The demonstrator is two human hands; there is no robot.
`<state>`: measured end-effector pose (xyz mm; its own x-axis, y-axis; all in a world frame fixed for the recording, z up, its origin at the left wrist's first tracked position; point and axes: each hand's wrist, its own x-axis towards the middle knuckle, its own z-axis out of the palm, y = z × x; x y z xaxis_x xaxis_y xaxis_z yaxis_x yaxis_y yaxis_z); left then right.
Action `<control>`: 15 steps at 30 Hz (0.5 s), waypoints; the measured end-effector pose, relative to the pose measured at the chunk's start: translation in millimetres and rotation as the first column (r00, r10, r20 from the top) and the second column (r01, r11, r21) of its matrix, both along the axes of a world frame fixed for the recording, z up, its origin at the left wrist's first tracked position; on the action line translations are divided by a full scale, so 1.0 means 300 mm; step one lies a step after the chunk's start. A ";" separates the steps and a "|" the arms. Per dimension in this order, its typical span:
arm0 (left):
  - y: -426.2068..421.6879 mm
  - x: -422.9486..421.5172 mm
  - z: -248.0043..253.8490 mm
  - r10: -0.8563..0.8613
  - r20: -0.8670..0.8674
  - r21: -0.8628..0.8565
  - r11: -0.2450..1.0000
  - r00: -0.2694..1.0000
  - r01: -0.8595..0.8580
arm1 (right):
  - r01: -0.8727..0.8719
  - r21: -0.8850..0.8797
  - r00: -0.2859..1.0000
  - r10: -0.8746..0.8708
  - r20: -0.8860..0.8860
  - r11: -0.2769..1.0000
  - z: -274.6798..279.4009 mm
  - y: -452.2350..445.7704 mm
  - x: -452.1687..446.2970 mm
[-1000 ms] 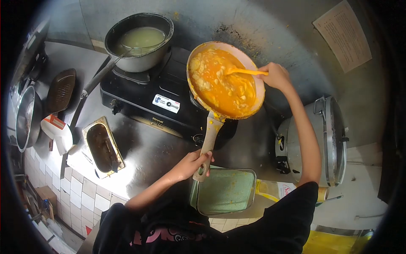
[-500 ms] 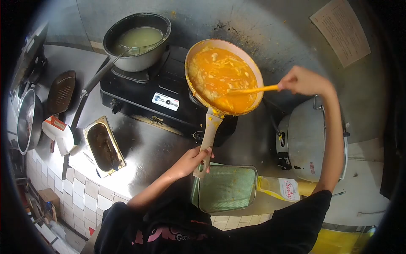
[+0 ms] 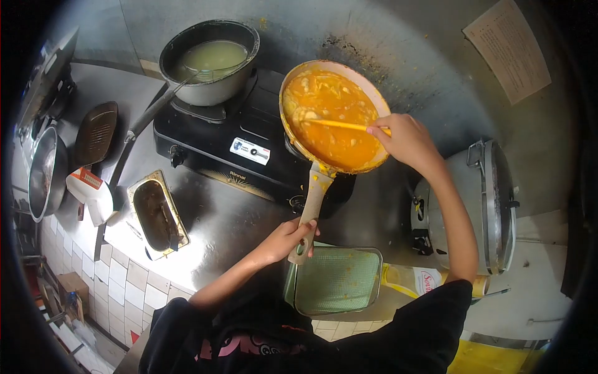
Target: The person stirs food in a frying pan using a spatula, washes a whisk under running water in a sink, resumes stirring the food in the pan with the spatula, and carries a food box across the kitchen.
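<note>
A frying pan (image 3: pixel 366 84) sits tilted over the right burner of the black gas stove (image 3: pixel 205 153). Its orange liquid, egg-like with pale yellow curds (image 3: pixel 339 146), spreads across the pan. My left hand (image 3: pixel 283 242) is closed around the pan's beige handle (image 3: pixel 316 194) near the hanging hole. Over the pan's right rim, my right hand (image 3: pixel 403 138) pinches a thin yellow stirring stick (image 3: pixel 339 124). The stick slants left into the mixture, so the shape of its far end cannot be made out.
A dark-lined pot (image 3: pixel 215 93) of cloudy liquid, with a long-handled strainer (image 3: pixel 152 115), stands on the left burner. Near me lie a metal container (image 3: pixel 180 230), a green mesh-bottomed basket (image 3: pixel 339 280) and an oil bottle (image 3: pixel 405 279). A large lidded metal cooker (image 3: pixel 458 199) stands right.
My right hand has moved left, carrying the yellow stick from the pan's lower right toward its left side. My left hand keeps its hold on the handle. The view has shifted slightly.
</note>
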<state>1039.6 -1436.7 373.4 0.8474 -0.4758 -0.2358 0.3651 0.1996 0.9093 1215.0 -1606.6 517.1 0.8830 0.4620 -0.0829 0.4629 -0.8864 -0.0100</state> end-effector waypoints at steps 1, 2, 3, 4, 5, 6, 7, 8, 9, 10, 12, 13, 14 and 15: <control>-0.001 0.001 -0.001 -0.002 -0.001 0.001 1.000 1.000 0.002 | -0.014 0.006 0.997 0.014 0.071 1.000 -0.006 0.002 0.009; 0.000 0.002 -0.001 -0.005 0.000 0.002 1.000 1.000 0.005 | -0.013 0.008 0.997 0.012 0.071 1.000 -0.002 0.007 0.013; 0.001 0.002 -0.002 -0.008 -0.001 0.004 1.000 1.000 0.008 | 0.006 -0.008 0.993 -0.005 0.117 1.000 0.005 0.014 0.016; 0.002 0.001 -0.002 -0.007 -0.002 0.006 1.000 1.000 0.007 | 0.026 -0.023 0.987 -0.022 0.162 0.999 0.008 0.019 0.019; 0.001 0.000 -0.003 0.003 0.010 -0.006 1.000 1.000 -0.003 | 0.023 -0.023 0.987 -0.019 0.161 0.999 0.009 0.018 0.023; -0.001 -0.002 -0.003 0.014 0.021 -0.018 1.000 1.000 -0.014 | 0.026 0.011 0.977 -0.028 0.211 1.000 0.013 0.010 0.028; 0.001 -0.001 -0.001 0.017 0.021 -0.020 1.000 1.000 -0.016 | 0.027 0.045 0.965 -0.037 0.260 0.999 0.017 0.003 0.031; 0.004 0.001 0.003 -0.003 0.011 0.001 1.000 1.000 0.003 | 0.026 0.042 0.965 -0.036 0.260 0.999 0.019 -0.005 0.032; 0.005 0.002 0.006 -0.023 0.003 0.022 0.999 1.000 0.023 | 0.038 0.086 0.961 -0.060 0.269 0.996 0.021 -0.013 0.032; 0.004 0.002 0.006 -0.024 0.004 0.020 1.000 1.000 0.024 | 0.050 0.131 0.957 -0.085 0.278 0.990 0.021 -0.018 0.032; 0.004 0.002 0.007 -0.016 -0.031 -0.002 1.000 0.999 0.016 | 0.042 0.118 0.948 -0.077 0.308 0.992 -0.004 -0.026 0.035; 0.004 0.002 0.009 -0.018 -0.029 -0.003 1.000 0.999 0.018 | 0.035 0.106 0.940 -0.069 0.336 0.994 -0.024 -0.031 0.038; 0.003 0.001 0.012 -0.003 -0.017 0.000 1.000 1.000 0.003 | 0.037 0.105 0.939 -0.071 0.338 0.994 -0.049 -0.032 0.043; 0.003 0.001 0.014 0.012 -0.006 0.004 1.000 1.000 -0.012 | 0.051 0.090 0.936 -0.079 0.343 0.995 -0.079 -0.027 0.050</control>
<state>1039.8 -1435.9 377.7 0.8515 -0.4650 -0.2424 0.3678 0.2002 0.9081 1230.0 -1614.8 493.2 0.8789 0.3951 0.2672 0.3913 -0.9176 0.0695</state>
